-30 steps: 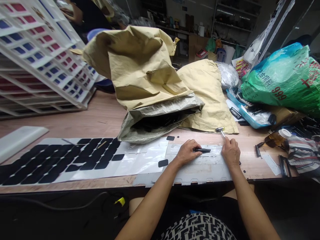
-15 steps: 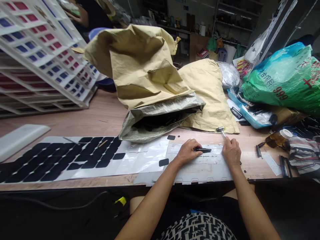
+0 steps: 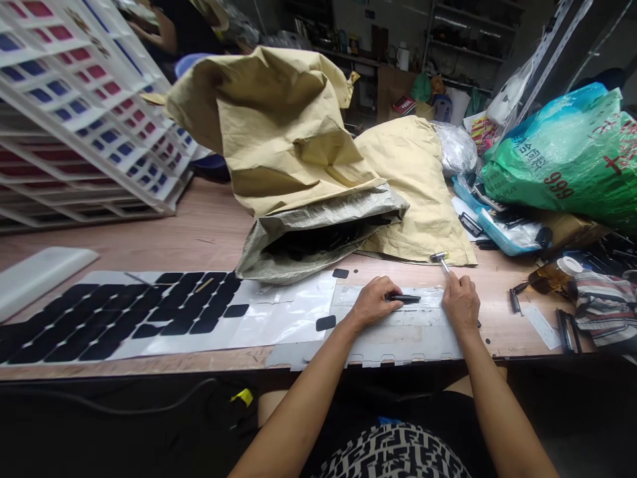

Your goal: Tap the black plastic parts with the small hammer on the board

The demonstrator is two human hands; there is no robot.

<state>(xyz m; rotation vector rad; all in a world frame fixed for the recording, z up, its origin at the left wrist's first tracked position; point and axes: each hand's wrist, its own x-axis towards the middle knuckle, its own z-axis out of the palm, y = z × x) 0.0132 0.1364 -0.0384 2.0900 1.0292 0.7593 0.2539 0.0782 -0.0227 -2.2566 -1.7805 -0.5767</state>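
Observation:
My left hand (image 3: 374,302) is closed on one end of a slim black part (image 3: 409,299), holding it low over a grey-white work mat (image 3: 423,338). Its exact kind is too small to make out. My right hand (image 3: 460,303) is wrapped round the handle of a small hammer (image 3: 440,257), whose metal head with a yellowish face points away from me. The hammer head is apart from the black part. To the left lies a white sheet (image 3: 293,322) carrying rows of black rounded stickers (image 3: 94,325); a loose black sticker (image 3: 326,323) sits beside my left wrist.
An open yellow sack (image 3: 298,139) with dark contents lies ahead, another sack (image 3: 413,186) behind it. White crates (image 3: 94,106) stand at left. On the right are a green bag (image 3: 562,159), a blue basket (image 3: 507,229), a jar (image 3: 550,275) and striped cloth (image 3: 607,309).

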